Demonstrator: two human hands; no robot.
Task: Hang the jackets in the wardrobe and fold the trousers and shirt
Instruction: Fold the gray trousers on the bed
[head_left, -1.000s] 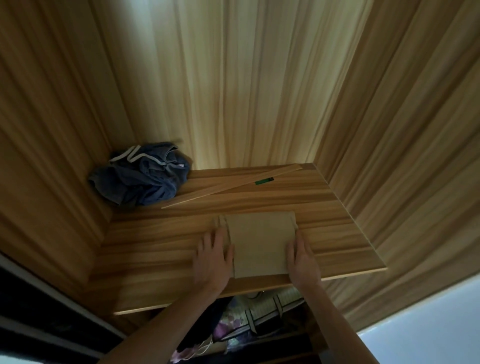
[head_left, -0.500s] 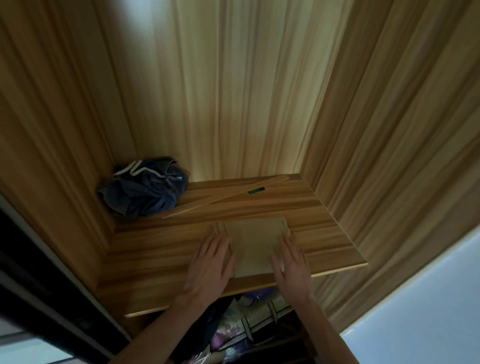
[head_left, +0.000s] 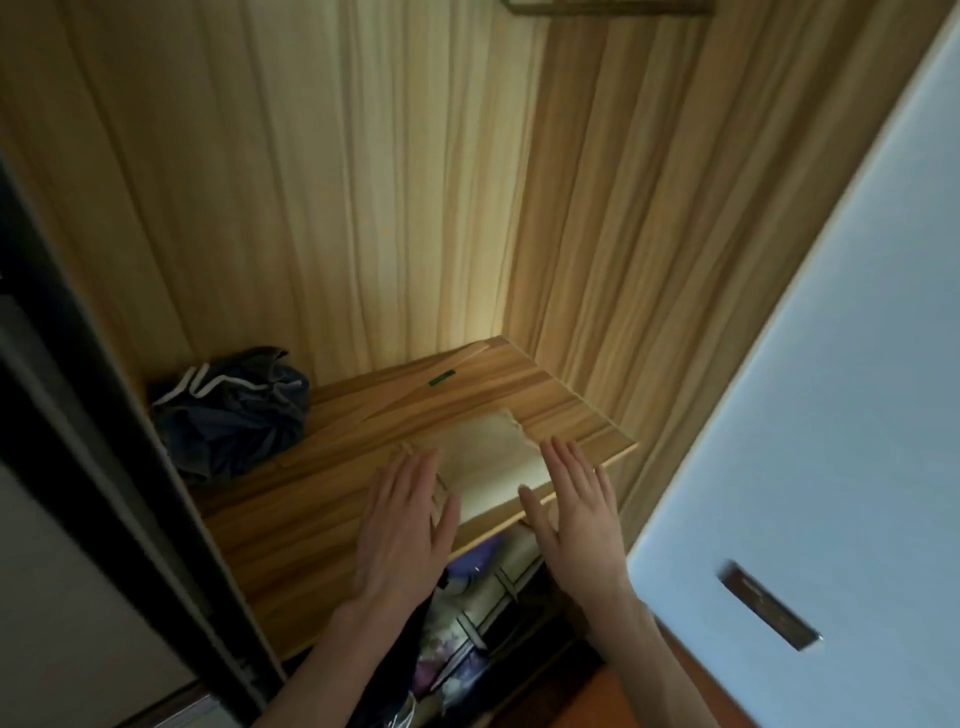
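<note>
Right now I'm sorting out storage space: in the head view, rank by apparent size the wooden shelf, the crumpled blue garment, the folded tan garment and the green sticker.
1. wooden shelf
2. crumpled blue garment
3. folded tan garment, partly hidden by the hands, so unsure against the blue one
4. green sticker

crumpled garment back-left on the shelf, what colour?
Dark blue garment with a white drawstring, seen in the head view.

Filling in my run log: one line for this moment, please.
left hand: open, flat by garment | right hand: open | tan garment: folded on shelf | blue bundle: back left
</note>
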